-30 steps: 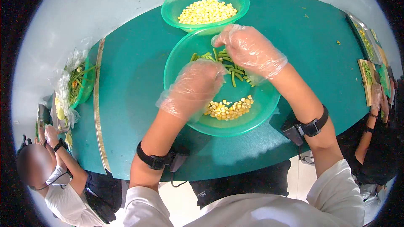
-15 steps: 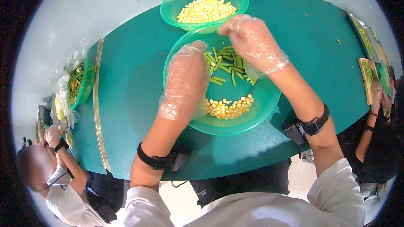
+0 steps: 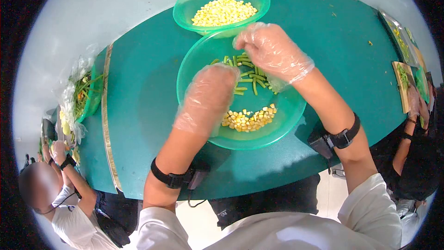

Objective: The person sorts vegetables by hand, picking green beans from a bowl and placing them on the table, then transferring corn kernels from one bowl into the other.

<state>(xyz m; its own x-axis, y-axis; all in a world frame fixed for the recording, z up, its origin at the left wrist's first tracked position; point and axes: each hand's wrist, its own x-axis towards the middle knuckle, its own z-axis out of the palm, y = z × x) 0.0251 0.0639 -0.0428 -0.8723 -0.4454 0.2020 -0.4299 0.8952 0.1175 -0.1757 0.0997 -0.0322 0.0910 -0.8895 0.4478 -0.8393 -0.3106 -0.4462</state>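
Hovering inside the big green bowl (image 3: pixel 187 71), both gloved hands sit over a scatter of green bean pieces (image 3: pixel 252 78) in its far half. The left hand (image 3: pixel 207 98) curls fingers-down at the near-left edge of the beans; whether its grip has closed on a piece cannot be told. The right hand (image 3: pixel 273 53) is over the bowl's far rim with fingertips bunched, its grip likewise unreadable through the glove. A corn heap (image 3: pixel 247 119) lies in the bowl's near half. Touching the far rim stands a smaller bowl (image 3: pixel 182 7) of corn, both on the teal table (image 3: pixel 138 111).
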